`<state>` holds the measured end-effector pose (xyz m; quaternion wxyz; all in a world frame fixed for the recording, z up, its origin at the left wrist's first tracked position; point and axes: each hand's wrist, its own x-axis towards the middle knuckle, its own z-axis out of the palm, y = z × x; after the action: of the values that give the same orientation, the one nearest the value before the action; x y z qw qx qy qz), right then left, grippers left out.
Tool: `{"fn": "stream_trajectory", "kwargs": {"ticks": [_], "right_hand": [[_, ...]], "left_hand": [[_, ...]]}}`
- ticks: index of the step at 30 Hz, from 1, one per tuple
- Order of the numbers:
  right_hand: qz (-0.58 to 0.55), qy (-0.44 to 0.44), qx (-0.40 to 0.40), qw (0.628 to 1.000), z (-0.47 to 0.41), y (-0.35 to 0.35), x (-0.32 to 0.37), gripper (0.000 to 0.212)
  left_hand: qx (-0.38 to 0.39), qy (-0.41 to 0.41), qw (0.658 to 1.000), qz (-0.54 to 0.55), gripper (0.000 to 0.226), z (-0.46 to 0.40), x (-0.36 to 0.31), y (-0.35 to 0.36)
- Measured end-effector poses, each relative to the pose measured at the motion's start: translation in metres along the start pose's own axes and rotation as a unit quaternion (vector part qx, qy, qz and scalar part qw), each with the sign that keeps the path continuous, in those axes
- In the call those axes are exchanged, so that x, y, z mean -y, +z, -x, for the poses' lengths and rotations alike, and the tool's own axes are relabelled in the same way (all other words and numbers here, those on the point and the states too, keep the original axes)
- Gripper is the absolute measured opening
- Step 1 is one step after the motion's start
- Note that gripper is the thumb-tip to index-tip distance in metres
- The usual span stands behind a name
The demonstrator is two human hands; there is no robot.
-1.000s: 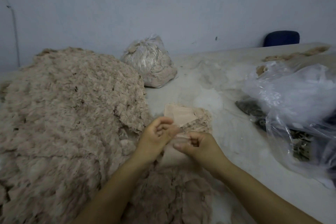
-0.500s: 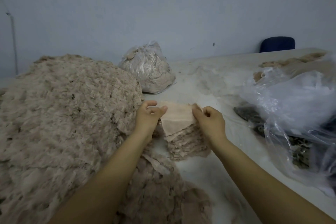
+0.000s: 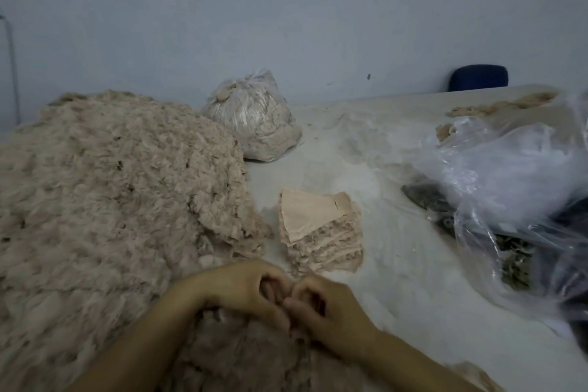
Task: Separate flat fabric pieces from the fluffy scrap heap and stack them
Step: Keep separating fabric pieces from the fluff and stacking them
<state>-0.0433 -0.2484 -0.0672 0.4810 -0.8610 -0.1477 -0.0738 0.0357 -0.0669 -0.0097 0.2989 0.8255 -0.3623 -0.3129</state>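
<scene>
Beyond both curled hands, left hand (image 3: 237, 291) touching right hand (image 3: 327, 312), grip contents unclear, fabric stack (image 3: 319, 226) untouched

Two bare forearms enter from the 6 o'clock edge, each ending in a bare hand. The left hand (image 3: 241, 288) and the right hand (image 3: 327, 309) wear no gloves, rings, watches or bracelets. No sleeves show; both arms are uncovered up to the frame's edge. Fingernails look short and unpainted, though blurred.
</scene>
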Motion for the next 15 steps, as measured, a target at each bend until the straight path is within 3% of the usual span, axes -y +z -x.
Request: {"fn": "stream_trajectory", "kwargs": {"ticks": [2, 4, 7, 11, 15], "right_hand": [[0.034, 0.028, 0.085, 0.995, 0.004, 0.006, 0.000, 0.035], [0.032, 0.065, 0.097, 0.993, 0.004, 0.006, 0.001, 0.040], [0.029, 0.076, 0.102, 0.991, 0.003, 0.007, 0.008, 0.039], [-0.125, 0.119, 0.036, 0.984, 0.001, 0.011, 0.020, 0.028], [-0.353, 0.184, -0.094, 0.913, 0.001, 0.004, 0.026, 0.011]], "left_hand": [[0.047, 0.005, 0.995, -0.092, 0.042, 0.009, 0.006, 0.007], [0.035, 0.011, 0.991, -0.131, 0.025, 0.013, 0.011, 0.013], [-0.033, 0.022, 0.998, -0.049, 0.004, 0.014, 0.012, 0.018], [-0.140, 0.051, 0.986, 0.068, 0.017, 0.007, 0.006, 0.020], [-0.167, 0.054, 0.959, 0.222, 0.028, 0.007, 0.003, 0.024]]}}
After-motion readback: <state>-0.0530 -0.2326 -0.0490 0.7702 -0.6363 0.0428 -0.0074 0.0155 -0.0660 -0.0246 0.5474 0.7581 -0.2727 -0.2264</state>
